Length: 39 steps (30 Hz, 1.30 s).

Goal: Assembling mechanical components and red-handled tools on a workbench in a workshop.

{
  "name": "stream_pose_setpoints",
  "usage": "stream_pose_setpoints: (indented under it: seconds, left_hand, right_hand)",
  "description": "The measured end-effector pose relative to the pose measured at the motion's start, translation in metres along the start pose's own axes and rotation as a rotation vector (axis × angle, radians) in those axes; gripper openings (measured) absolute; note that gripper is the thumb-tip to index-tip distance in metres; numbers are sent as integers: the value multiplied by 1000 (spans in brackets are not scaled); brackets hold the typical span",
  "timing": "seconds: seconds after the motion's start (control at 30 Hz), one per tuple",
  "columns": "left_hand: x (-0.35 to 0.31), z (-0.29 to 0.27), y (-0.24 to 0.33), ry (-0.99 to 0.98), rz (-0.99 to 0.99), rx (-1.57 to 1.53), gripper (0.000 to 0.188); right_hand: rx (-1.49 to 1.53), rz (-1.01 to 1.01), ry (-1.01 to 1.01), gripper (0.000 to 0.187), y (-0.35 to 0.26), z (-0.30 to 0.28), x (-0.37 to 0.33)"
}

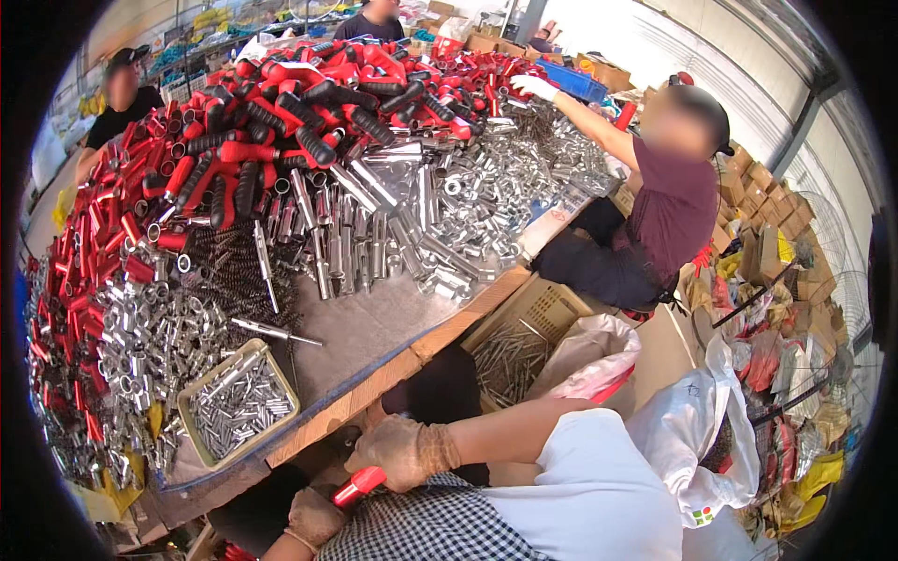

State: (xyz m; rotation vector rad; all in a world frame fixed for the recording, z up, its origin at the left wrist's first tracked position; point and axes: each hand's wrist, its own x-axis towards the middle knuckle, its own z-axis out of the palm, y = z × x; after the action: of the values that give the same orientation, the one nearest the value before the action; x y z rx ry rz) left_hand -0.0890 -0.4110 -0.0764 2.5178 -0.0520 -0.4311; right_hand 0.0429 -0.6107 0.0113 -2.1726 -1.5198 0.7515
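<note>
In the lower middle of the frame, a red cylinder (360, 486) lies between two tan-gloved hands, above a black-and-white checked cloth (426, 525). The left hand (313, 517) is curled narrow around the cylinder's lower-left end; the right hand (398, 452) is bent in close against its upper end, though I cannot tell whether its fingers grip. Just up and left of them, the wooden-edged table (360, 323) carries a pale tray (256, 438) of small silver pins and, near it, a slim metal rod (276, 331). Heaped silver tubes (337, 234) fill the centre, with red-and-black handles (318, 103) piled toward the top. Below the table edge, a tan crate (552, 313) stands beside a white sack (594, 351). At upper right, a co-worker in a maroon shirt (659, 215) reaches a white-gloved hand (535, 86) toward the pile.
</note>
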Motion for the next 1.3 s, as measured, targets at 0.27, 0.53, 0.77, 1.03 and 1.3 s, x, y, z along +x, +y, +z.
stream_pose_setpoints:
  seconds: [0.27, 0.53, 0.77, 1.03, 1.3]
  left_hand:
    - [-5, 41, -23, 79, -3, -209, 50]
    - [5, 36, -21, -68, 62, -337, 44]
    - [17, 104, -124, -221, 295, 481, 34]
    - [58, 66, -75, -197, 352, 227, 41]
    - [84, 71, -83, -116, 441, 312, 44]
  right_hand:
    - [120, 119, -149, 36, 18, 20, 9]
    - [197, 41, -25, 47, 40, 34, 3]
    - [498, 117, -85, 63, 75, 53, -6]
    - [577, 184, 28, 63, 126, 72, -7]
    - [600, 213, 38, 49, 122, 17, -17]
